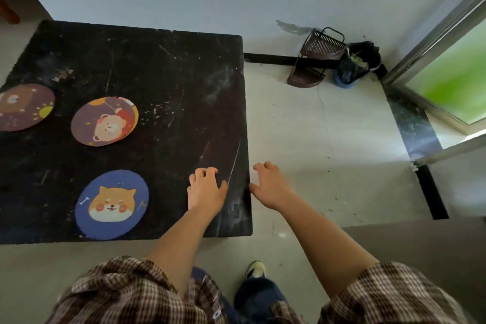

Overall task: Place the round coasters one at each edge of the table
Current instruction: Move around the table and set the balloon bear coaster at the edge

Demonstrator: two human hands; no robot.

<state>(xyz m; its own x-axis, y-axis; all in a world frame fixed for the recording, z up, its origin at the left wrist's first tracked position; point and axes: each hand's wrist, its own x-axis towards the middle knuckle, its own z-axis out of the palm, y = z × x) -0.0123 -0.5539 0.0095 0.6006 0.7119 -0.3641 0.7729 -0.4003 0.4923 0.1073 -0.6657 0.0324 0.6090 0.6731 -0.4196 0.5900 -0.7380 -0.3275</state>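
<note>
The worktop (157, 73) is a square, dark, scratched slab. Three flat round coasters lie on it: a blue dog coaster (111, 204) by the near edge, a purple bear coaster (104, 121) toward the middle-left, and a brown coaster (25, 107) at the left edge. The left hand (206, 191) rests near the right edge, fingers curled, holding nothing. The right hand (271, 187) hangs spread just off that edge, empty. A brown plastic corner rack (314, 60) leans at the far wall.

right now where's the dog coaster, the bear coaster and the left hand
dog coaster (111, 204): head view, on the dog's face at its centre
bear coaster (104, 121): head view, on the bear's head near its centre
left hand (206, 189): head view, on the back of the hand, resting on the table
</note>
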